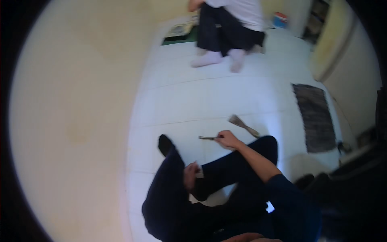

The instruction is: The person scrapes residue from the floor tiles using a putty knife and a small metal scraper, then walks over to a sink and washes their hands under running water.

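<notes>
My right hand (pixel 228 139) is closed around one end of a thin, narrow strip (pixel 207 138), dark with a pale edge, which points left above the floor; its exact kind is too small to tell. A flat-headed tool with a tapering handle (pixel 244 126), like a brush or scraper, lies on the tiles just beyond that hand. Between my bent legs, my left hand (pixel 191 176) is low near my dark-socked foot (pixel 200 189). Its fingers are bunched and somewhat blurred, with a small pale patch beside them that I cannot identify.
Another person (pixel 229 30) sits on the white tiled floor (pixel 181 101) ahead, near a green mat (pixel 189 38) with items on it. A red and blue tub (pixel 279 20) stands behind. To the right lies a dark woven rug (pixel 316 119). A plain wall (pixel 76 121) runs along my left.
</notes>
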Demonstrator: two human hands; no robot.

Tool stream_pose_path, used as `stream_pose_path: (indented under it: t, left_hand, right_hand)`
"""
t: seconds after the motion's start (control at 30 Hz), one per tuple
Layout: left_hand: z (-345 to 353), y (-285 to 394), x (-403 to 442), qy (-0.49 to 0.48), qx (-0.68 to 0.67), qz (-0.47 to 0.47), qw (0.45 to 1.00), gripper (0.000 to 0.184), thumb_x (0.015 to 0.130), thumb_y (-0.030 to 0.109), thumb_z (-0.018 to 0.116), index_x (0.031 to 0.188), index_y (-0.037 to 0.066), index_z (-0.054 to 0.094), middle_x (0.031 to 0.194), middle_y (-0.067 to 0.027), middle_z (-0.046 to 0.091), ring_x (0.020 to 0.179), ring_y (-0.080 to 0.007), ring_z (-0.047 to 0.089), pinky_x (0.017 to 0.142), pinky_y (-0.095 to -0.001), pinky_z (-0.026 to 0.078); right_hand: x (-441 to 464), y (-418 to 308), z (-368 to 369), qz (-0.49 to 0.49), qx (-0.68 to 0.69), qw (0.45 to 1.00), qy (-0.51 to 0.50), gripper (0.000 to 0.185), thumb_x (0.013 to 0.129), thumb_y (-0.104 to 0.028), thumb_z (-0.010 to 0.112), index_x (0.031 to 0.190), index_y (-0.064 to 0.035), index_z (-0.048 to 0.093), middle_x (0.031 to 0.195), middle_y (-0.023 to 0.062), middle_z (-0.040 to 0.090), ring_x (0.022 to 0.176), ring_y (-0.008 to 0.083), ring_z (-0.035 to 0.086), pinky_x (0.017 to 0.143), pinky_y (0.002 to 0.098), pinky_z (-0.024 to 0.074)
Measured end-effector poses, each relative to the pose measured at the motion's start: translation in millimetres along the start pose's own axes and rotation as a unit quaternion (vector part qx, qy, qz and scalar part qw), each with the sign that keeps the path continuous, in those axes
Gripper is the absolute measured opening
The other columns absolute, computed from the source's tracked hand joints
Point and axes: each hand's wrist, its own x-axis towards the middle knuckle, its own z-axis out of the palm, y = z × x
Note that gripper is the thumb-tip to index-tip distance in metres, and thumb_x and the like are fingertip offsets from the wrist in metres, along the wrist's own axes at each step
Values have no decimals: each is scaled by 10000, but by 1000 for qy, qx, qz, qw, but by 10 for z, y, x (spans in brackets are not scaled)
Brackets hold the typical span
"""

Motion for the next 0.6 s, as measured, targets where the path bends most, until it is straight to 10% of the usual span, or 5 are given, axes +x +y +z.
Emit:
stream_pose_path:
  t: [0.2,0.27,0.6]
  left_hand:
    - [-173,175,40,-19,11,-18,1000,272,989,244,596,861,3,599,750,-61,582,701,-177,557,621,-334,446]
    - [-152,224,101,-34,14,-12,999,268,987,244,598,870,2,597,759,-64,583,707,-179,559,622,-336,449]
    - [-142,350,285,-103,8,26,994,256,975,245,611,916,-3,585,802,-81,588,740,-193,573,632,-343,465]
  right_hand:
    - [-363,303,2,63,55,990,113,311,834,-313,722,845,-2,729,736,133,690,689,238,641,663,372,508]
    - [-452,63,-175,223,125,965,54,298,843,-312,680,846,-20,740,759,130,706,704,230,653,673,376,518]
    - [-587,-839,-314,23,-232,972,11,385,827,-335,599,861,32,711,847,249,688,817,399,666,762,462,523]
